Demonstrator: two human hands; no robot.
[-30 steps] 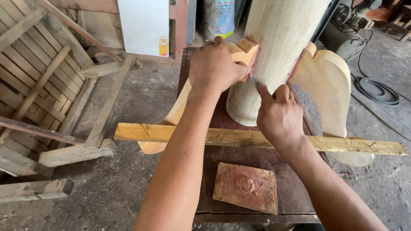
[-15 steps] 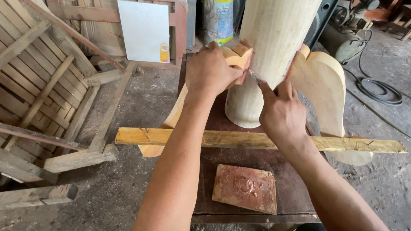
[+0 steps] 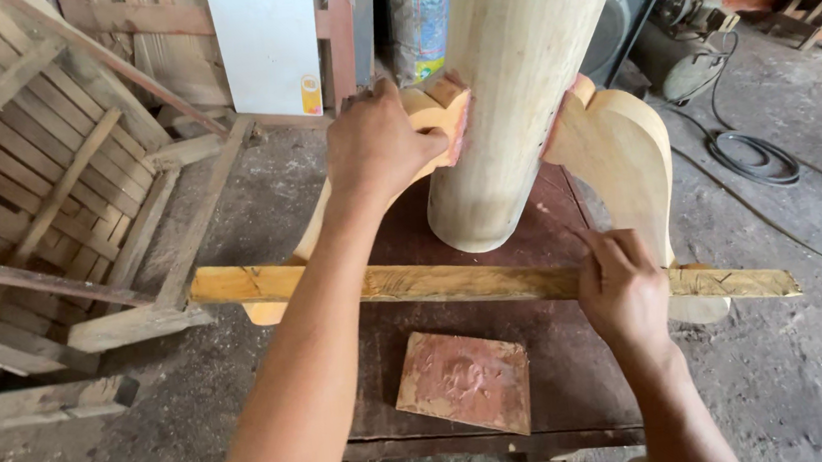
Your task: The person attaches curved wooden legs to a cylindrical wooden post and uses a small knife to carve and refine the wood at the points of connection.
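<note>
The column (image 3: 527, 79) stands upright on the dark table (image 3: 417, 401), pale and round, its foot just behind a long yellow batten (image 3: 436, 281) laid across the table. At far left, slatted wooden frames (image 3: 35, 187) lean and lie on the dirt floor. The left hand (image 3: 378, 144) is closed over a curved wooden bracket (image 3: 435, 118), pressing it against the column's left side. In front of the batten lies a reddish block (image 3: 464, 381), flat on the table. On the column's right side a second, larger curved bracket (image 3: 625, 155) touches the column, with no hand on it. The right hand (image 3: 622, 286) rests on the batten, fingers bent down onto it, gripping nothing visibly. Beyond, a black cable (image 3: 756, 158) coils on the floor.

Risk: the right bracket appears unsupported and could drop away or tilt. Pressure from the left alone could push the column off its footing. Whether the joints are fixed, I cannot tell.
</note>
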